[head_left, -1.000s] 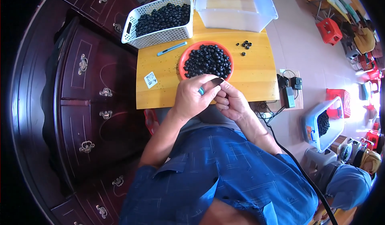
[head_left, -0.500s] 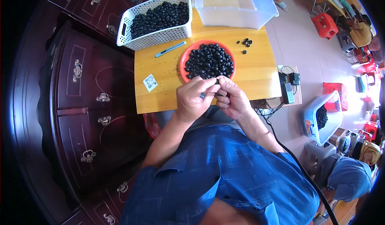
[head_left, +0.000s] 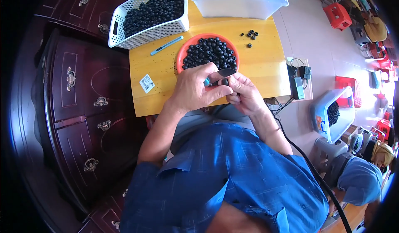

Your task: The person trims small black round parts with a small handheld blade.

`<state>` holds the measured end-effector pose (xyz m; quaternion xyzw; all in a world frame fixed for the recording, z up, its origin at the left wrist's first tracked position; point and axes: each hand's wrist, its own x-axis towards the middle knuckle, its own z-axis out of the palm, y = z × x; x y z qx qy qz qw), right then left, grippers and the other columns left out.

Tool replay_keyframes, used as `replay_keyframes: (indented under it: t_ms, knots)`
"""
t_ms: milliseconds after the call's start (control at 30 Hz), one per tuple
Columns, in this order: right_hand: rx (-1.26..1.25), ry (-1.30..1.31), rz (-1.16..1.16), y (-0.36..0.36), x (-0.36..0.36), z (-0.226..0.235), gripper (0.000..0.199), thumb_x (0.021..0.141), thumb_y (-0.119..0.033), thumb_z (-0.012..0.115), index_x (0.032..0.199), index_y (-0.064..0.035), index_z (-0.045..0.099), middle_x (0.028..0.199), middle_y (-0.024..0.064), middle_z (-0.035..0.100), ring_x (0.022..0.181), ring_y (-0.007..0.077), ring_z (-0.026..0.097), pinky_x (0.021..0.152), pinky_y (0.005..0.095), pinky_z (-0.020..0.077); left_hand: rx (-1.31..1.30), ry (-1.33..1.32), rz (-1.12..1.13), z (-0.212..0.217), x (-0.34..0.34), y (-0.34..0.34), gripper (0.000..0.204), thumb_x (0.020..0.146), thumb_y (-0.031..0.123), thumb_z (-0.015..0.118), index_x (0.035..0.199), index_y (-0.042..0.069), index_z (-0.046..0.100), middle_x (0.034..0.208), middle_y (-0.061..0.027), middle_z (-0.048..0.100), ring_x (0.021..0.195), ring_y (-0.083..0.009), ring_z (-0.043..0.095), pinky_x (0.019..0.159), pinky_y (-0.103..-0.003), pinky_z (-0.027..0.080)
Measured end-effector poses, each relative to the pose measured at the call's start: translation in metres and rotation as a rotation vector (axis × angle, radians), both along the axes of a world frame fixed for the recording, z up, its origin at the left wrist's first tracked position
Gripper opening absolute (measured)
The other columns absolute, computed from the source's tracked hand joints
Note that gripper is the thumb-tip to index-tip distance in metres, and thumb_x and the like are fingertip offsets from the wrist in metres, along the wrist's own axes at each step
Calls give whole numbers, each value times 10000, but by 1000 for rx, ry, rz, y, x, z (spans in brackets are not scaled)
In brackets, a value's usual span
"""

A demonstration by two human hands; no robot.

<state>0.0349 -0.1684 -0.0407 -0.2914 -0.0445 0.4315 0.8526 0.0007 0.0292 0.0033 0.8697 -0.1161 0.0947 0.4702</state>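
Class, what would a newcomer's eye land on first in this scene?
The orange bowl heaped with dark berries, mid-table. Just below it, the left hand and right hand meet around a small blade. Behind, a white basket holds more berries.

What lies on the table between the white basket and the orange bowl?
A blue pen lies between basket and bowl, seen in the head view.

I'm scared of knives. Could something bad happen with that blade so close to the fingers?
Maybe. The left hand holds a small knife right against the right hand, which pinches a tiny dark berry, so a slip might nick a finger. The full orange bowl sits just behind the hands; a bump might spill berries.
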Motion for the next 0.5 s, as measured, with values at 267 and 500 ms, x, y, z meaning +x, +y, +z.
replay_keyframes:
  t_ms: [267,500]
  knots:
    - [-5,-78,33,-7,10,-14,217,1059,-195,618,1199,-36,663,1182,82,715,586,8,385,509,161,299,207,-36,-49,9,8,-4,470,868,501,803,823,85,589,732,-85,636,692,-305,680,584,-426,509]
    - [14,-72,115,2,10,-18,137,1034,-103,600,1161,-61,630,1179,103,712,580,6,375,487,164,282,332,-105,-17,11,-4,6,480,869,516,787,806,92,572,717,-78,622,672,-303,678,577,-438,522]
